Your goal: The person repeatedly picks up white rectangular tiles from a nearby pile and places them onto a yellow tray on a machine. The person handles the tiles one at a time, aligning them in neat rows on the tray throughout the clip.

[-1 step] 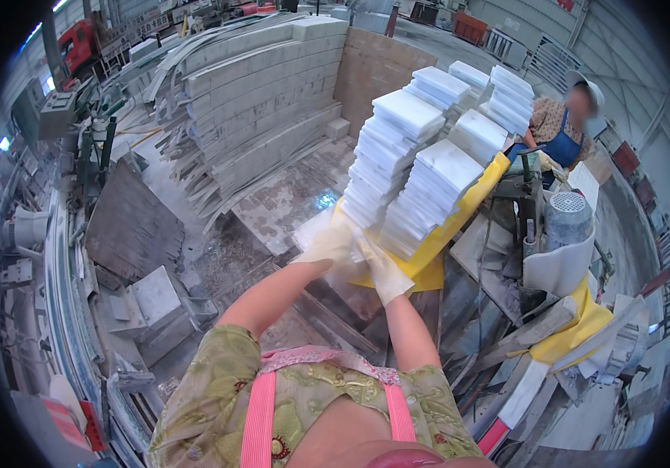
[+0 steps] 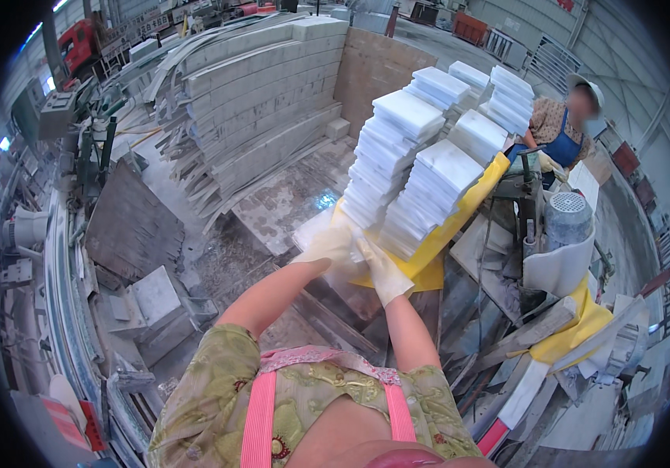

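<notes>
Both of my hands wear pale work gloves and meet low at the near end of the white stone slab stacks. My left hand (image 2: 328, 246) is closed over a white stone slab (image 2: 310, 226), which shows beyond its fingers. My right hand (image 2: 382, 273) is at the same slab's right side, its fingers closed and partly hidden. Right beyond the hands, thin white slabs rise in a tall leaning stack (image 2: 388, 152). Another slab stack (image 2: 432, 191) stands to its right. A yellow sheet (image 2: 460, 222) lies under and beside the stacks.
A wall of long grey stone strips (image 2: 264, 93) stands far left, with a brown board (image 2: 374, 74) behind. A co-worker (image 2: 561, 129) in a blue apron is at the far right near a motor (image 2: 569, 218). Stone offcuts (image 2: 155, 300) and planks (image 2: 526, 331) lie around.
</notes>
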A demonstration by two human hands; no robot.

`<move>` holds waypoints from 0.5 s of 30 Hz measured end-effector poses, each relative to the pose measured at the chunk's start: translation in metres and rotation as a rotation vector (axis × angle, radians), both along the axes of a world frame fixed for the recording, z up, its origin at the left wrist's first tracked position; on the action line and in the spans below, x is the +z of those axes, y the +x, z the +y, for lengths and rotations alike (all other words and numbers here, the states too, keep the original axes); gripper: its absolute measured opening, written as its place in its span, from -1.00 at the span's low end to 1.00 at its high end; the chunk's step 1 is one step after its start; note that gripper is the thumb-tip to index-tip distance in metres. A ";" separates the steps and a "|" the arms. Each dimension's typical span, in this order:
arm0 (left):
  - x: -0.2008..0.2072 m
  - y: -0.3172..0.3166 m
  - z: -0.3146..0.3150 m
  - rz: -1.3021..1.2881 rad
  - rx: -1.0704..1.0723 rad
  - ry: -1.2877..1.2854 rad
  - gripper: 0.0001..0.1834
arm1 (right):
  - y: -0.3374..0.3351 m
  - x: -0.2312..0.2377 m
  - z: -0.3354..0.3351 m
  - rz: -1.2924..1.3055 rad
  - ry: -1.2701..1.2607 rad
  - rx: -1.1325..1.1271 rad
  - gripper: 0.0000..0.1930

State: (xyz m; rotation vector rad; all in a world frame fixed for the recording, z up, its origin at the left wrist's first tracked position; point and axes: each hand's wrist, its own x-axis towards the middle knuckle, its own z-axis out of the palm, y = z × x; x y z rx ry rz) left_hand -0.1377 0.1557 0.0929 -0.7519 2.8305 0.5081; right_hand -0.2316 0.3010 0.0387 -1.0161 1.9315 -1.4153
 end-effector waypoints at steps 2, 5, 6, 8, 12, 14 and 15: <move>0.010 0.002 0.000 -0.005 -0.016 0.006 -0.23 | 0.005 0.003 0.002 -0.038 -0.055 -0.004 -0.35; 0.021 0.007 0.002 -0.021 -0.032 0.026 -0.26 | 0.012 0.006 0.017 -0.105 -0.260 0.027 -0.44; 0.023 0.008 0.003 -0.020 -0.038 0.031 -0.26 | 0.013 0.006 0.027 -0.081 -0.219 -0.052 -0.47; 0.024 0.010 0.005 0.023 -0.022 0.034 -0.25 | 0.008 0.006 0.066 -0.017 -0.154 -0.156 -0.53; 0.020 0.012 0.006 0.064 0.005 0.016 -0.26 | 0.002 -0.007 0.198 0.182 -0.096 -0.697 -0.64; 0.017 0.012 0.006 0.096 0.016 0.014 -0.29 | 0.005 -0.017 0.283 0.172 -0.066 -0.926 -0.59; 0.015 0.013 0.006 0.110 0.023 0.016 -0.30 | 0.012 -0.027 0.320 0.267 -0.007 -1.107 -0.54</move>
